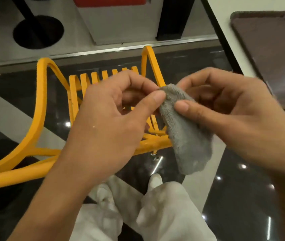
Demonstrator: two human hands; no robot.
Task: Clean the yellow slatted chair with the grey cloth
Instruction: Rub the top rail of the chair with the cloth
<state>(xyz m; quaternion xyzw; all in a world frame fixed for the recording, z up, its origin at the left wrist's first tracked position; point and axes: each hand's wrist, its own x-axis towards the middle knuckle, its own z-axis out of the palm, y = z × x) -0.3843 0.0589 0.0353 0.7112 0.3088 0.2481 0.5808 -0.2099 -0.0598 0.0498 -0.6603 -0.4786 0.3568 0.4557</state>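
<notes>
Presently the left hand (114,115) and right hand (228,108) both pinch the cloth (187,136) at its top, held over the chair (41,105), apparently clear of it. Best fold it into a firm pad, then wipe each slat along its length.

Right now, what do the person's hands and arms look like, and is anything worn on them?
Nothing is worn: the left hand and right hand have no gloves, rings or watch, and no sleeve shows on either arm within the frame. The nails are short.
</notes>
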